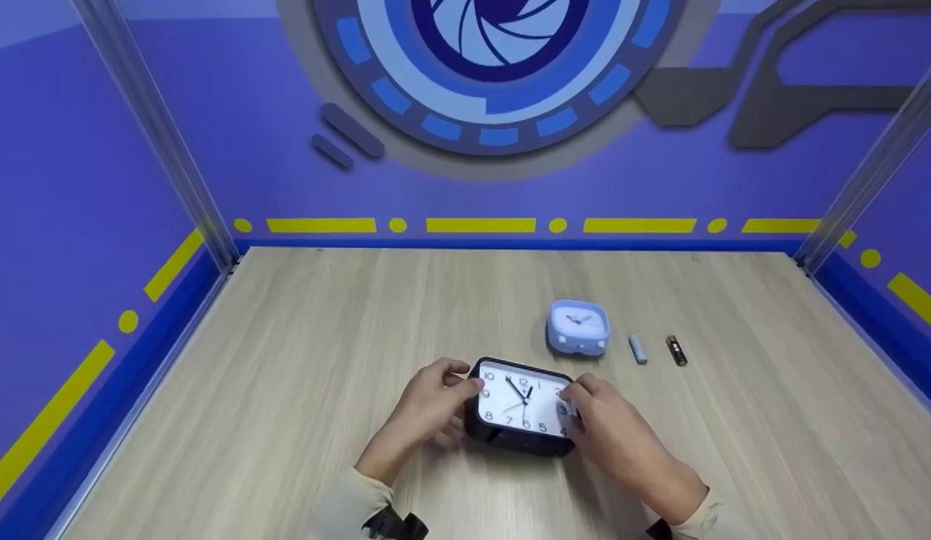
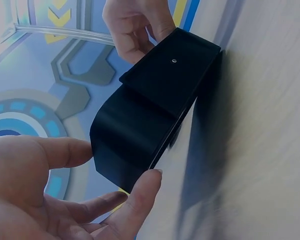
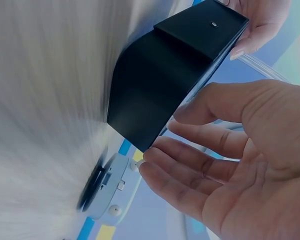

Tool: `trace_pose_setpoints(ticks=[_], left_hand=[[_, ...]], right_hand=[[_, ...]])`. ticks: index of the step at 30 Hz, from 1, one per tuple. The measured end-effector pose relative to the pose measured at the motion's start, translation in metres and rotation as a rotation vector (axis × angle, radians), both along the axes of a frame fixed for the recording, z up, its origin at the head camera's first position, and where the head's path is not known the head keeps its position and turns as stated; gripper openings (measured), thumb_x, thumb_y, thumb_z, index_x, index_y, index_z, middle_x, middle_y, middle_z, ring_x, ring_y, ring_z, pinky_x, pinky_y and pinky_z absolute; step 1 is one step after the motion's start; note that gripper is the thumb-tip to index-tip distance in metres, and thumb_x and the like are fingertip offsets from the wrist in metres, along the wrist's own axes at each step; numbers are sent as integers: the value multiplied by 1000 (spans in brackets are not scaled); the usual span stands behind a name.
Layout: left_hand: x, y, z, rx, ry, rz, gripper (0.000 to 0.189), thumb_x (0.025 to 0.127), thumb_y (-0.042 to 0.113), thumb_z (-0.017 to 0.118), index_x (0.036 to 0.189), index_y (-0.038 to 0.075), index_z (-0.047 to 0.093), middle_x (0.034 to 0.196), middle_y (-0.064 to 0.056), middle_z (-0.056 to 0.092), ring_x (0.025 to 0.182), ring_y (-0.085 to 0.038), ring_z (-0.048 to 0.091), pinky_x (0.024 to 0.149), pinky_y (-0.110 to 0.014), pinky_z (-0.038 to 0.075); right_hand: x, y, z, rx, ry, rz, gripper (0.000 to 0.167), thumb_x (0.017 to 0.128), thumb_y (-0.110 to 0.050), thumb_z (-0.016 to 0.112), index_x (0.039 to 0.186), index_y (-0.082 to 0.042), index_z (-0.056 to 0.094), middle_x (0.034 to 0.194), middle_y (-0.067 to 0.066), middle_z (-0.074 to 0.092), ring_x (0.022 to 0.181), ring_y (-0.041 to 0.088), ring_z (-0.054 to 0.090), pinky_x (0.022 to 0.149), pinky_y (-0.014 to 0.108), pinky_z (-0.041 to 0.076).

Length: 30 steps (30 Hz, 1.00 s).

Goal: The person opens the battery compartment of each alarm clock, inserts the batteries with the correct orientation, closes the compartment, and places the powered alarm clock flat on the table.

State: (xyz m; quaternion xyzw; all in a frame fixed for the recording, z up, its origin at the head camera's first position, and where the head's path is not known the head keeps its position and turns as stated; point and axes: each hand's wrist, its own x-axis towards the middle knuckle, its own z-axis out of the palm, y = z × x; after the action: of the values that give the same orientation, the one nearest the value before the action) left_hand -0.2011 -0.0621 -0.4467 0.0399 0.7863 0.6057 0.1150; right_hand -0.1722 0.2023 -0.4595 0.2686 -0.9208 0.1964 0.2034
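A black rectangular alarm clock (image 1: 510, 427) with a white numbered face tilts upward at the front middle of the table. My left hand (image 1: 424, 405) grips its left end, the thumb on the front rim and fingers around the side. At the other end, my right hand (image 1: 615, 427) holds the clock's right edge with thumb and fingers. Both wrist views show the dark casing (image 2: 135, 120) and a small screw on its underside. Whether the casing touches the table is unclear. Just beyond the right hand stands a small light-blue alarm clock (image 1: 578, 330), also visible in the right wrist view.
To the right of the blue clock lie a pale blue battery (image 1: 638, 349) and a black-and-gold battery (image 1: 676, 350). The wooden table (image 1: 285, 360) is bounded by a patterned blue-purple wall (image 1: 210, 150) at the back and panels at both sides.
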Motion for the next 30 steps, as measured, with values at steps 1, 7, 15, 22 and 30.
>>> trace_pose_setpoints(ticks=[1, 7, 15, 22, 30], left_hand=[[0, -1, 0, -2, 0, 2, 54, 99, 23, 72, 139, -9, 55, 115, -20, 69, 62, -25, 70, 55, -42, 60], [1, -1, 5, 6, 20, 12, 55, 98, 23, 74, 138, -10, 56, 118, -21, 68, 63, -21, 68, 56, -41, 61], [2, 5, 9, 60, 88, 33, 46, 100, 22, 73, 134, -7, 62, 112, -16, 66, 69, -18, 66, 54, -38, 60], [5, 8, 14, 134, 136, 44, 41, 100, 18, 75, 131, -6, 64, 112, -15, 63, 69, -21, 65, 52, -35, 59], [7, 9, 12, 142, 143, 50, 41, 100, 17, 75, 132, -6, 64, 113, -16, 63, 68, -18, 64, 52, -36, 59]], right_hand=[[0, -1, 0, 2, -8, 3, 26, 77, 12, 82, 96, -1, 71, 90, 4, 59, 81, 20, 60, 70, 39, 56], [1, -3, 3, 1, -37, -5, 25, 78, 12, 81, 95, -1, 70, 89, 4, 57, 80, 19, 58, 69, 39, 56], [3, -3, 2, -21, -37, -34, 17, 83, 6, 79, 96, 0, 70, 89, 5, 58, 79, 20, 59, 70, 41, 56], [4, -5, 1, -14, -14, -46, 22, 82, 6, 78, 102, 2, 69, 91, 9, 61, 81, 25, 63, 72, 44, 57], [4, -5, -1, -16, -20, -51, 23, 82, 6, 79, 101, 1, 69, 91, 8, 60, 81, 24, 62, 73, 43, 56]])
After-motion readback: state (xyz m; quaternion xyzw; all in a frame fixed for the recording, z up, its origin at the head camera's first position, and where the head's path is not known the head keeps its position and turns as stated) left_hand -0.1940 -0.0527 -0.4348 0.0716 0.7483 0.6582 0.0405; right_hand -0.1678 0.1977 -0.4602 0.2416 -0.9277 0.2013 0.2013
